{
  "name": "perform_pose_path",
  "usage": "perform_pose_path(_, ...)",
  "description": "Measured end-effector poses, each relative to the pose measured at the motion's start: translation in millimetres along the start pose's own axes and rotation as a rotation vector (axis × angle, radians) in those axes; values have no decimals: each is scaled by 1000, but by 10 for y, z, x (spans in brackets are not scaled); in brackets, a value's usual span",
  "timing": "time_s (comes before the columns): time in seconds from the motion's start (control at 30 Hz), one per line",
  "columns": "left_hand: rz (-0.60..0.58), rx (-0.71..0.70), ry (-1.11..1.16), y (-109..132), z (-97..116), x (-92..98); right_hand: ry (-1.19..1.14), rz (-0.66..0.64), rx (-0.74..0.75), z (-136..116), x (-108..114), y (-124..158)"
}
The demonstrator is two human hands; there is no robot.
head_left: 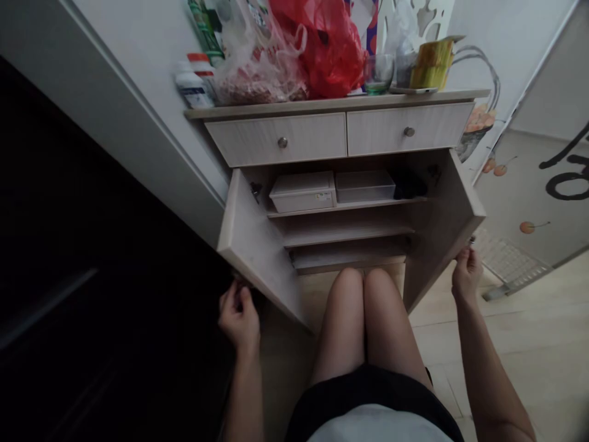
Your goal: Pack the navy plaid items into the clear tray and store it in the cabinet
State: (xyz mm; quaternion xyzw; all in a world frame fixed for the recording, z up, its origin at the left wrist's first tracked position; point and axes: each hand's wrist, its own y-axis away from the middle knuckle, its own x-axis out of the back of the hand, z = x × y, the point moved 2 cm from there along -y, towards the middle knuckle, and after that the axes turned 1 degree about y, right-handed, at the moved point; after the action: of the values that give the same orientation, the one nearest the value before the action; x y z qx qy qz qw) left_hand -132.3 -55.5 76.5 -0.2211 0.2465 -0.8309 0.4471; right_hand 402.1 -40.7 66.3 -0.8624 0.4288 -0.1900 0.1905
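A pale wood-grain cabinet (pixel 350 269) stands before me with both lower doors swung outward. At the outer face of the left door (pixel 257 245), my left hand (pixel 240 314) has its fingers closed at the knob, which they mostly hide. On the other side, my right hand (pixel 466 276) pinches the small metal knob (pixel 472 240) of the right door (pixel 444 227). Inside, the top shelf (pixel 317 209) bears a white lidded box (pixel 301 190), a translucent plastic bin (pixel 365 186) and a dark item (pixel 409 183) that I cannot make out.
Two closed drawers (pixel 313 136) sit above the doors. On the cabinet top are plastic bags (pixel 322 55), bottles (pixel 191 86), a glass (pixel 378 73) and yellow tape rolls (pixel 431 64). My knees (pixel 363 288) are close to the opening. A printed panel (pixel 529 184) stands right.
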Motion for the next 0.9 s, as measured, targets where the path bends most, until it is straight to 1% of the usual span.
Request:
perform_pose_path(0.07, -65, -67, 19, 25, 94, -176, -53, -30, 37, -125, -134, 59)
perform_pose_path(0.17, -140, -146, 46, 46, 216, -489, -65, -170, 160, -296, -361, 82)
perform_pose_path(0.23, -220, -162, 65, 79, 294, -739, -45, -219, 238, -389, -541, 69)
perform_pose_path(0.3, -311, -134, 82, 130, 380, -1013, -29, -242, 279, -465, -759, 54)
perform_pose_path(0.4, -421, -108, 80, 191, 552, -1431, 1, -305, 273, -560, -1146, 38)
perform_pose_path(0.5, -489, -143, 19, 188, 764, -1812, 79, -366, 237, -646, -1531, 0)
perform_pose_path(0.57, -527, -154, -33, 155, 896, -2032, 146, -382, 220, -700, -1752, -51)
perform_pose_path(0.7, -600, -158, -128, 71, 1072, -2382, 253, -410, 195, -781, -2093, -170)
perform_pose_path(0.8, -637, -154, -178, 11, 1127, -2568, 322, -430, 188, -821, -2270, -239)
perform_pose_path(0.9, -673, -137, -214, -47, 1154, -2716, 372, -441, 185, -860, -2406, -297)
